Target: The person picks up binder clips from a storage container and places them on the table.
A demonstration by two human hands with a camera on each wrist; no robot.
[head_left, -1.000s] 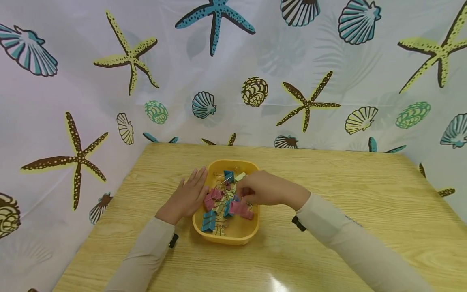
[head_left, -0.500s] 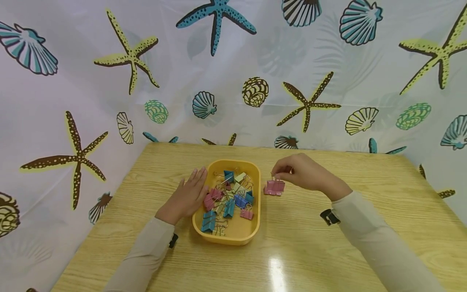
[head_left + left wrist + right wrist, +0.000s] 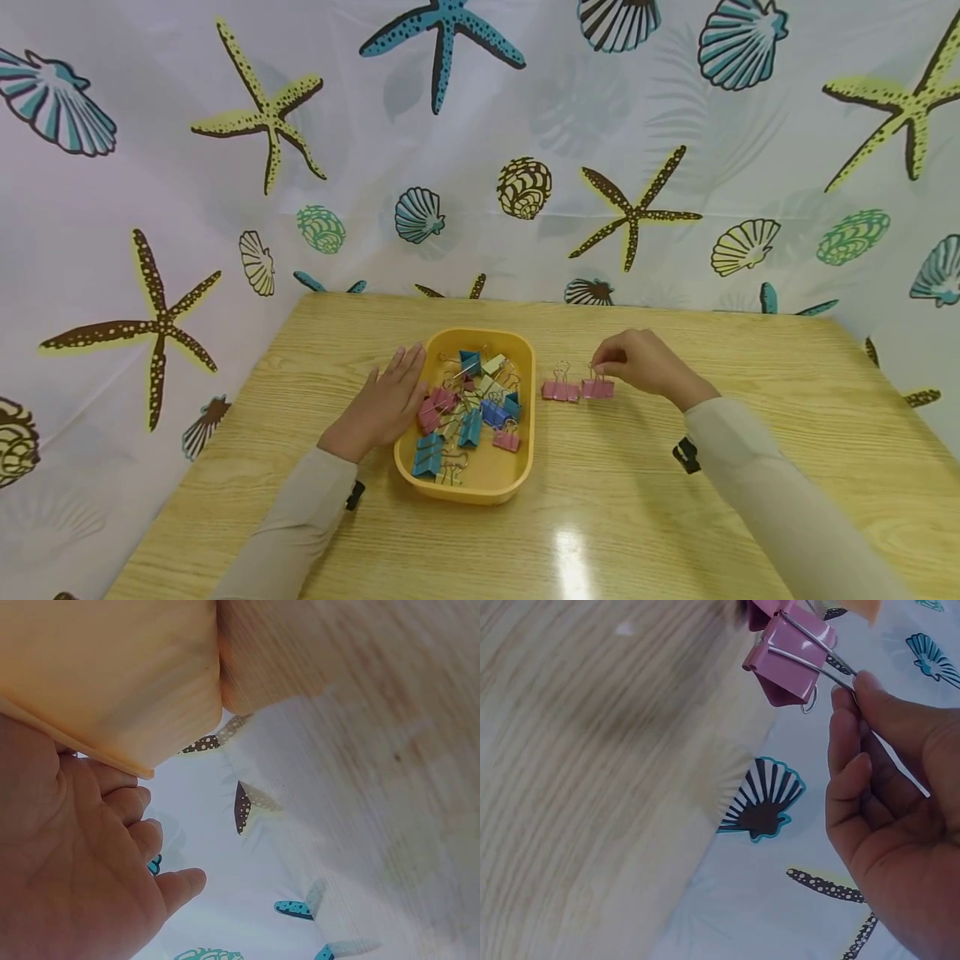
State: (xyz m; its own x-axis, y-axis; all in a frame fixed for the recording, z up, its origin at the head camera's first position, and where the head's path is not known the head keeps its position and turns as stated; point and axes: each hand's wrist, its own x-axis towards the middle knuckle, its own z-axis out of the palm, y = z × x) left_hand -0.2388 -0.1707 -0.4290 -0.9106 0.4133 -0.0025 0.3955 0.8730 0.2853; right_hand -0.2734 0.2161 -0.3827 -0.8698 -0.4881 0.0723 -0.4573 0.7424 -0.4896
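Observation:
My right hand pinches the wire handle of a pink binder clip between thumb and forefinger, right of the tray. In the right wrist view the same pink binder clip shows its metal loops running to the fingertips. Just left of it on the table stands a second pink binder clip, handles up. The yellow tray holds a jumble of blue, pink and pale yellow binder clips. My left hand lies with extended fingers along the tray's left rim; in the left wrist view its fingers touch the tray wall.
The wooden table extends around the tray on every side. Behind and to the left hangs a white cloth printed with starfish and shells. Inside the tray, a pink binder clip lies by the right wall.
My right hand has lifted a pair of pink binder clips out of the tray and over its right side. One now stands on the table; the other has moved right, still pinched. The left hand stays put.

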